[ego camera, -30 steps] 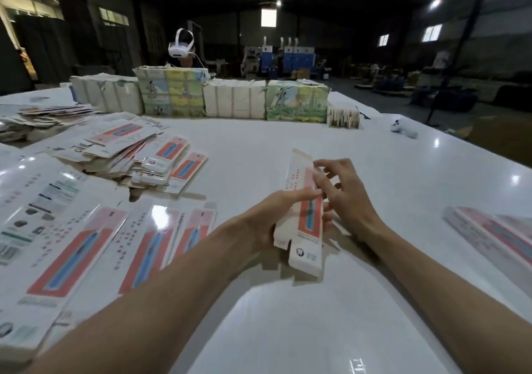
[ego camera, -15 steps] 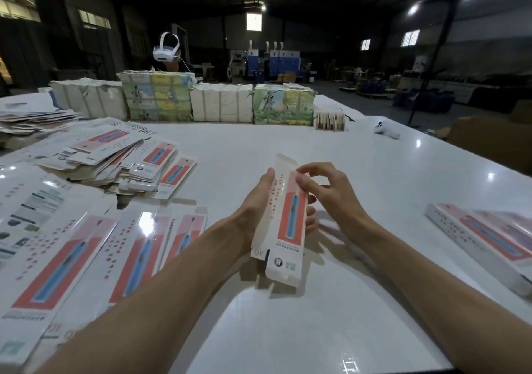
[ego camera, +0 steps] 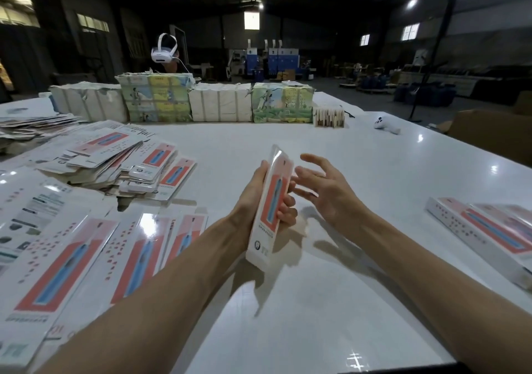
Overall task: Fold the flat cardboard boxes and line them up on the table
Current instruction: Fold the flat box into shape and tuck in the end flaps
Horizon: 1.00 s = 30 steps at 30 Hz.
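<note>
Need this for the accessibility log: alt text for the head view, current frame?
A person's left hand grips a slim red-and-white cardboard box above a glossy white table, with the right hand open beside it. To the left lie spread flat boxes; at the right edge lie folded boxes.

— What do we see of the person?
— Only two arms: we find the left hand (ego camera: 251, 198) and right hand (ego camera: 328, 192) bare, and both forearms bare right to the picture's lower edge.
</note>
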### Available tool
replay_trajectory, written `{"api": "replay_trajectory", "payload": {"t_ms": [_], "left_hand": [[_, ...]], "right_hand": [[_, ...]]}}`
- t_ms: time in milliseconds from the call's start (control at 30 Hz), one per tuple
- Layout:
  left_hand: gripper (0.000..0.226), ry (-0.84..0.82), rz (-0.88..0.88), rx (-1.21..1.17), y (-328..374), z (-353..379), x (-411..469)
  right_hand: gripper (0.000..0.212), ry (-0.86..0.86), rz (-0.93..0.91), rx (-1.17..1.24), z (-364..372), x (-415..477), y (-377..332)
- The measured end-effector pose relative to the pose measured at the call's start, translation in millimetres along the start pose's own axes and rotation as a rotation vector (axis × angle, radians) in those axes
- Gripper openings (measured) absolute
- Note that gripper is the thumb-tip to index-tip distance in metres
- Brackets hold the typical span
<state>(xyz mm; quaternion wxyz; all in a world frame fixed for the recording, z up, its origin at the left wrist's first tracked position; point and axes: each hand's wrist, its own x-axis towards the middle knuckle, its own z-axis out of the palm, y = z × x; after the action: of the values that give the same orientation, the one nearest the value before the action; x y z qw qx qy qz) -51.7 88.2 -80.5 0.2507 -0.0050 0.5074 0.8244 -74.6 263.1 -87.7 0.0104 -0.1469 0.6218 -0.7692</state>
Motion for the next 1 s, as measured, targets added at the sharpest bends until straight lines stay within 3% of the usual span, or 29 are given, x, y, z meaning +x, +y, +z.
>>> {"api": "replay_trajectory", "payload": {"t_ms": [67, 267, 400, 500, 633, 767, 1000], "left_hand": [[0.064, 0.004, 0.041, -0.015, -1.3, -0.8, 0.3], [0.064, 0.077, 0.141, 0.083, -7.0, -3.4, -1.1], [0.034, 0.365, 0.361, 0.38, -11.5, -6.2, 8.0], [0.031, 0.326, 0.441, 0.432, -12.6, -6.6, 9.9], [0.062, 0.104, 0.371, 0.367, -11.9, 0.1, 7.3], [0.111, 0.079, 0.441, 0.516, -14.0, 2.7, 11.6], [0.109, 0.137, 0.441, 0.623, -16.7, -0.8, 14.2]], "right_hand": [[0.067, -0.038, 0.03, -0.056, 3.5, -2.8, 6.1], [0.058, -0.026, -0.048, -0.124, 3.0, -4.3, 6.5], [0.056, -0.029, -0.097, -0.179, -3.0, -2.9, 3.2], [0.053, -0.017, -0.132, -0.257, -4.8, -2.0, 2.4], [0.053, -0.023, -0.18, -0.324, -7.7, -1.7, -1.2], [0.054, -0.047, -0.167, -0.325, -11.1, -1.1, -4.0], [0.032, -0.071, -0.121, -0.353, -8.5, -0.5, -4.1]]}}
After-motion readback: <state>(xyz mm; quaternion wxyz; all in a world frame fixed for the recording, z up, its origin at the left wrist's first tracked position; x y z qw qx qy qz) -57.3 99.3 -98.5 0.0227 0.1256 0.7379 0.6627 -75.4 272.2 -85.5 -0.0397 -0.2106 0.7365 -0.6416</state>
